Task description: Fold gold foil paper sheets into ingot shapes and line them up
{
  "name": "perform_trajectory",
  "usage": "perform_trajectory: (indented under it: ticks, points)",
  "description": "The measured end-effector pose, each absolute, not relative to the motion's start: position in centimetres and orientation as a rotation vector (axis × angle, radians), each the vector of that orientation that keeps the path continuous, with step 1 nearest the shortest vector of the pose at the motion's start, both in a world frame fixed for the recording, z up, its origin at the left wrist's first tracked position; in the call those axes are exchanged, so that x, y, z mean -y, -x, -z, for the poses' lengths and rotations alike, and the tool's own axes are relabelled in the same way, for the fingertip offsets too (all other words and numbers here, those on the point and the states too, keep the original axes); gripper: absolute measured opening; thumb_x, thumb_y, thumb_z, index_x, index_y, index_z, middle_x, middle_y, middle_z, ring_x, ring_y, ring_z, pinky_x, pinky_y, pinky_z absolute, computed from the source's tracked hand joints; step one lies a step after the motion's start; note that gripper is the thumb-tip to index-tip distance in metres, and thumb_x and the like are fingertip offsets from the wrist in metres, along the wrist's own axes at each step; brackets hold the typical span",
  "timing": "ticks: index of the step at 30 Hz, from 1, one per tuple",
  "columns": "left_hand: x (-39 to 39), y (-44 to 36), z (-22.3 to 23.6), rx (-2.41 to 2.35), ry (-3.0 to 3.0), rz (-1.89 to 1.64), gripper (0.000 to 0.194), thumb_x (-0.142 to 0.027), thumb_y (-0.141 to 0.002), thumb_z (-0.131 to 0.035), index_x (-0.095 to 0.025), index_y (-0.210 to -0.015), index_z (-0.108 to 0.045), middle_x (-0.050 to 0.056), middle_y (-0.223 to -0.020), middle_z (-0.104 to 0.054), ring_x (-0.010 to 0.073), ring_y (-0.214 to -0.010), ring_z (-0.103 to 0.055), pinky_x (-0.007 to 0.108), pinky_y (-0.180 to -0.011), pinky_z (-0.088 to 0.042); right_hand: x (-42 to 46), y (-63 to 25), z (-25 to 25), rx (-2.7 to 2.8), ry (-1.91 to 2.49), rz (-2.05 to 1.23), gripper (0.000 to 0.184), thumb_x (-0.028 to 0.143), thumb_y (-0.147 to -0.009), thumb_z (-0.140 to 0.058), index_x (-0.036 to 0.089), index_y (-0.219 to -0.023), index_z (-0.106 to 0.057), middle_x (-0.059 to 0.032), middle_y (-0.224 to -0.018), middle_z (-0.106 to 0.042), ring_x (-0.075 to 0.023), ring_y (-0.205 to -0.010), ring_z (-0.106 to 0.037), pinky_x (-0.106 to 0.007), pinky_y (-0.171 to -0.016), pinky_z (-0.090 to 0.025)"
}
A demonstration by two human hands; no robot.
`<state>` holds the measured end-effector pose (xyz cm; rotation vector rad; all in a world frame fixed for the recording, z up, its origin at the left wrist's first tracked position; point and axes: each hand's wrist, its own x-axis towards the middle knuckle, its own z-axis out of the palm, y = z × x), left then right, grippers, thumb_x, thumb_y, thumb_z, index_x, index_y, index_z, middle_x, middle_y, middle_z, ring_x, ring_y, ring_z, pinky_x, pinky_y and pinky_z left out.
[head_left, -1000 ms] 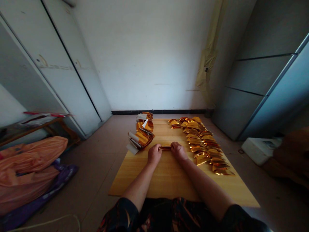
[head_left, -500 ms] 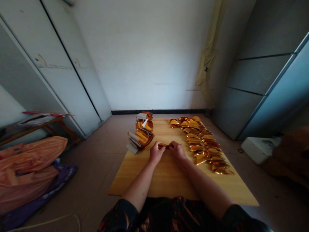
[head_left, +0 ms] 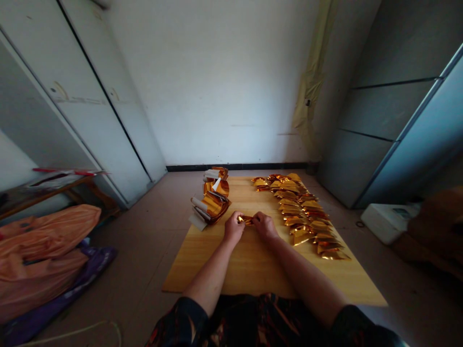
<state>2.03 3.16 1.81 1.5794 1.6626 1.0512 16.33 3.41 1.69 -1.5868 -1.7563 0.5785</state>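
Between my hands is a small piece of shiny gold foil paper [head_left: 247,220], partly hidden by the fingers. My left hand [head_left: 234,227] is closed on its left end, and my right hand [head_left: 265,225] pinches its right end. Both hands are over the middle of the wooden board [head_left: 249,270]. To the left lie curled stacks of gold foil sheets [head_left: 216,204] with pale backs. On the right, rows of folded gold foil pieces [head_left: 303,214] run from the far edge towards the near right corner.
A white wall [head_left: 224,86] stands behind the board. Pale cabinets [head_left: 90,96] are at left, and a grey cabinet [head_left: 376,111] at right. Orange bags [head_left: 54,241] lie on the floor at left. A white box [head_left: 385,222] sits on the floor at right.
The foil paper between my hands now shows more of its bright gold surface and looks wider than before. Both hands have stayed in nearly the same place.
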Motion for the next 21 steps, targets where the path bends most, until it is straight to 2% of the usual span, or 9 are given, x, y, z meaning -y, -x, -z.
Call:
perform_trajectory:
  ticks: [6, 13, 17, 21]
  points:
    - [-3.3, -1.9, -1.5, -1.600, -1.549, -1.072, 0.027, -0.007, -0.073, -0.053, -0.020, -0.096, -0.060, -0.004, -0.074, -0.065, 0.0058, -0.049, -0.054, 0.015, -0.047, -0.042, -3.5, -16.3, -1.6, 1.749, 1.580, -0.563, 0.016, 0.019, -0.080, -0.047, 0.018, -0.072, -0.061, -0.0022, -0.069, -0.065, -0.0127, -0.064, -0.054, -0.020, -0.059, -0.037]
    - [-3.7, -1.2, -0.9, -1.604, -1.584, -1.084, 0.028, -0.015, -0.076, -0.056, -0.019, -0.103, -0.060, -0.003, -0.075, -0.065, 0.0058, -0.050, -0.055, 0.016, -0.052, -0.045, -4.1, -16.7, -1.3, 1.813, 1.575, -0.465, 0.016, 0.017, -0.079, -0.048, 0.018, -0.075, -0.063, -0.0024, -0.072, -0.067, -0.0126, -0.064, -0.055, -0.020, -0.061, -0.039]
    - [-4.0, -0.3, -1.1, -1.695, -1.693, -1.082, 0.032, -0.021, -0.076, -0.060, -0.017, -0.108, -0.062, -0.003, -0.070, -0.063, 0.0101, -0.060, -0.059, 0.020, -0.061, -0.046, -4.3, -17.1, -1.3, 1.859, 1.592, -0.374, 0.017, 0.015, -0.079, -0.048, 0.018, -0.077, -0.064, -0.0035, -0.077, -0.068, -0.0134, -0.069, -0.057, -0.021, -0.066, -0.040]
    - [-4.1, 0.0, -1.5, -1.789, -1.761, -1.030, 0.029, -0.020, -0.075, -0.060, -0.017, -0.103, -0.065, 0.001, -0.078, -0.068, 0.0139, -0.074, -0.062, 0.023, -0.072, -0.047, -4.2, -17.1, -1.3, 1.905, 1.563, -0.320, 0.016, 0.014, -0.080, -0.048, 0.017, -0.079, -0.064, -0.0050, -0.080, -0.068, -0.0138, -0.070, -0.058, -0.022, -0.067, -0.041]
